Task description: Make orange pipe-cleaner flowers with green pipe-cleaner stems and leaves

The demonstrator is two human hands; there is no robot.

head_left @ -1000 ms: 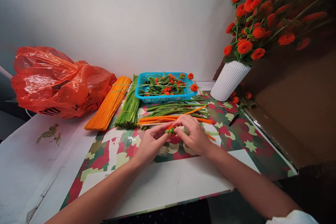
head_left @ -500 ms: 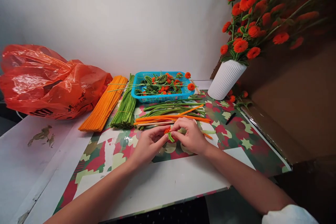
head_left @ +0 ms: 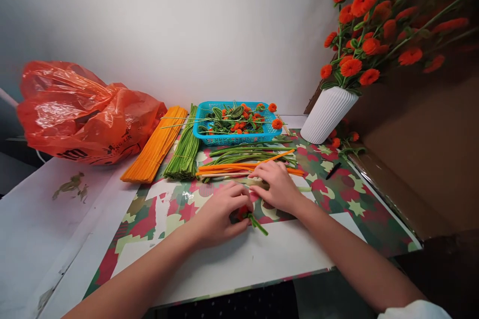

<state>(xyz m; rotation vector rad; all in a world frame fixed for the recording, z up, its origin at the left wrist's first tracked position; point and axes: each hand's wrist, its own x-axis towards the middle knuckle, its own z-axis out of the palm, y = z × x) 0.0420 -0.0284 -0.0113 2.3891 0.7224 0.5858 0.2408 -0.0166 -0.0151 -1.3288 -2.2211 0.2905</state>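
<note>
In my left hand [head_left: 226,214] the fingers are closed round a small orange flower made of pipe cleaner, mostly hidden by them. Its short green stem [head_left: 258,225] pokes out to the right, over the white sheet. My right hand [head_left: 279,187] is just right of it and slightly farther back, thumb and fingers apart, with nothing visible between them. Beyond its fingertips lie loose orange pipe cleaners [head_left: 224,168], with a thin wooden stick [head_left: 220,175] along their near side. Green pipe cleaners [head_left: 243,153] lie behind these.
A blue basket [head_left: 239,138] holds green leaves and orange flowers. Left of it are a green pipe cleaner bundle [head_left: 183,152], an orange bundle [head_left: 155,147] and a red plastic bag [head_left: 86,119]. A white vase [head_left: 327,114] of orange flowers and a black pen-like object [head_left: 333,170] are at right.
My hands have parted. My left hand has come nearer with the flower, its stem now pointing right. My right hand has let go of the flower and opened.
</note>
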